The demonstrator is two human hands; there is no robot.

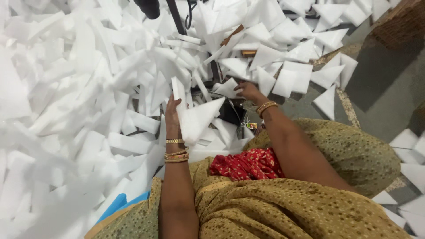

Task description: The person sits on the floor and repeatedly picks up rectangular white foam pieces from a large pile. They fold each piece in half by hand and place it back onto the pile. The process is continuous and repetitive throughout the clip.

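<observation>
White foam offcuts [79, 88] heaped everywhere — grey floor [385, 88].

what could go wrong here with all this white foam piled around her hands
1. The left hand holds a stack of white foam pieces upright with only a loose-looking grip, so the stack may fan out or slip.
2. The right hand reaches into the heaped offcuts, where dark cables and a machine part lie half buried; fingers could snag there.
3. Scraps on the floor might be slippery underfoot.
</observation>
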